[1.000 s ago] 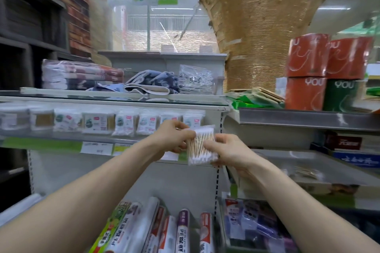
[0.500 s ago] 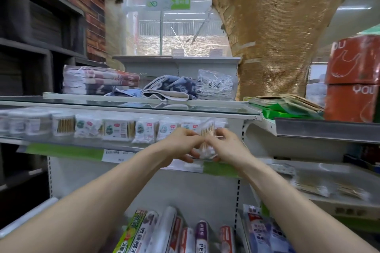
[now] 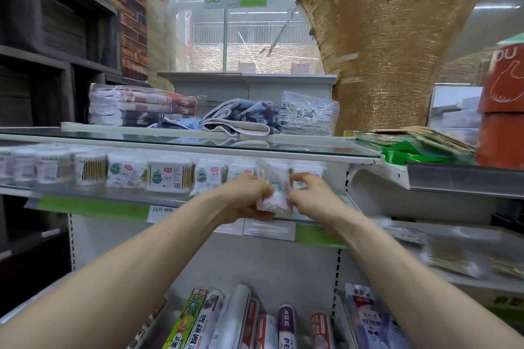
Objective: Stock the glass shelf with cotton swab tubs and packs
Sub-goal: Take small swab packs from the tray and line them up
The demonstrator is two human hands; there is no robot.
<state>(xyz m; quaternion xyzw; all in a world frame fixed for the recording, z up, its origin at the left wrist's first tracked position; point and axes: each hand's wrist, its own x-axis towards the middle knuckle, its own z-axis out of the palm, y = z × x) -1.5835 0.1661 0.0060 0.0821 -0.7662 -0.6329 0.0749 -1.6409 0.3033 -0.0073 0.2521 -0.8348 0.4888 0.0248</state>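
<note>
A soft pack of cotton swabs point(image 3: 274, 193) is pinched between left hand point(image 3: 246, 198) and right hand point(image 3: 311, 196) at the glass shelf point(image 3: 93, 198) front edge, to be stood beside the row of packs point(image 3: 211, 177) next.

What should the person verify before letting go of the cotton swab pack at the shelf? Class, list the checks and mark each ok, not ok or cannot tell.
1. Both hands have hold: left hand and right hand pinch the cotton swab pack from either side: ok.
2. Pack stands upright like the row of packs: ok.
3. Pack's base sits on the glass shelf: cannot tell, the hands hide it.
4. Free slot in the row for it: cannot tell, blurred and partly covered.
</note>
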